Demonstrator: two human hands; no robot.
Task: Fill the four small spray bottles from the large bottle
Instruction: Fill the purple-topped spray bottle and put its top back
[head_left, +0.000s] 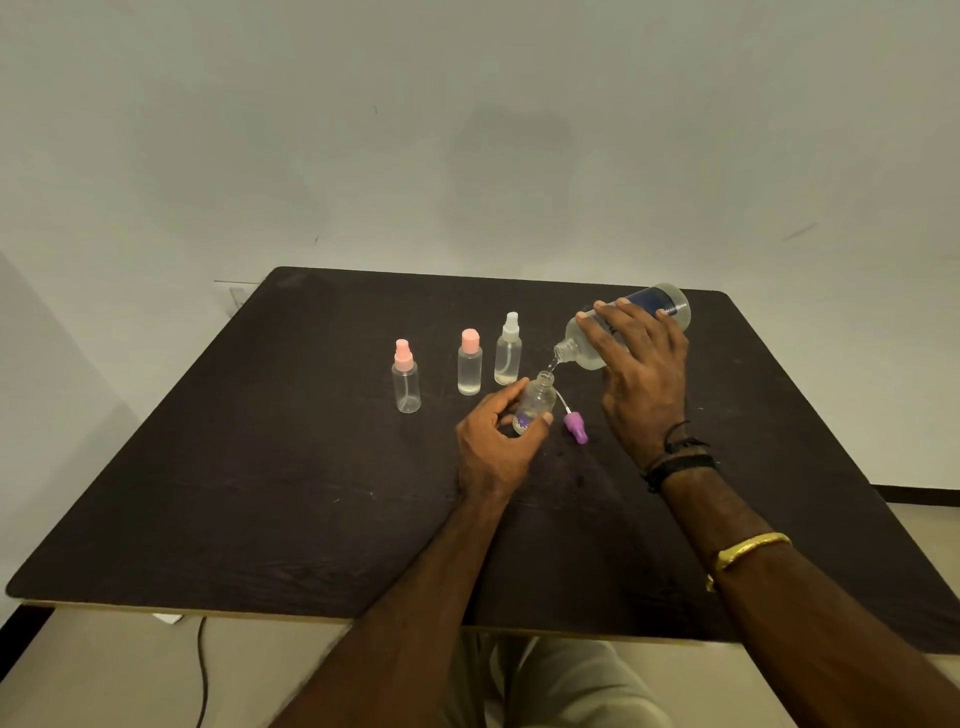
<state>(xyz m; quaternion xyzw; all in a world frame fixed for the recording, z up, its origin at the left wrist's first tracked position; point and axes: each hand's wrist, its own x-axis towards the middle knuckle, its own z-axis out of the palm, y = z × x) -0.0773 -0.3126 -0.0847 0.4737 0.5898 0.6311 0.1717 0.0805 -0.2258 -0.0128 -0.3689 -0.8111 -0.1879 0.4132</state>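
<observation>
1. Gripped in the right hand (644, 374), fingers and thumb wrapped over its barrel: the large bottle (670, 304), tipped neck-down toward the left, mouth just above the open small bottle (536, 402).
2. Pinched low on its body between thumb and curled fingers of the left hand (496, 449): that small bottle, leaning slightly toward the pour, close over the dark table (260, 467); resting or lifted, impossible to tell.
3. Keep the two mouths nearly touching, since a narrow opening is easily missed.
4. Tilt gently, aiming for a thin stream rather than a gush.
5. Hold the small bottle firmly; probably light and quick to tip.
6. Stop short of the neck, leaving room for the purple spray top (575, 427) and its dip tube, lying on the table just right of the bottle.
7. Avoid knocking the three capped bottles standing in a row behind and to the left: pink-sprayer bottle (406, 387), pink-capped bottle (470, 366), white-sprayer bottle (508, 356); fill levels hard to judge.
</observation>
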